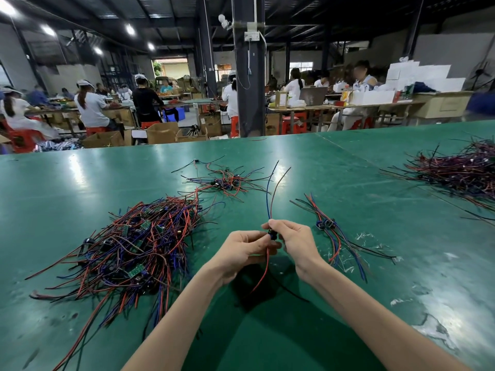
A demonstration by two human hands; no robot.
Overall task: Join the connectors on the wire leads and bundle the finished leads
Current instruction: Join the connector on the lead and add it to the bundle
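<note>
Above the green table [267, 344] my left hand [245, 250] and my right hand [292, 239] meet at a small black and blue connector [272, 235], both pinching it. A blue and a dark red wire [270, 194] rise from my right hand's fingertips. A red and a black wire [263, 274] hang below my left hand onto the table. A small group of joined leads [328, 226] lies just right of my right hand. A big tangled pile of red, blue and black leads with small green boards [134, 247] lies to the left.
A smaller scatter of leads [225, 182] lies farther back in the middle. Another large wire heap [460, 172] sits at the far right. Beyond the table's far edge, people sit at workbenches with cardboard boxes and a dark pillar [249, 76].
</note>
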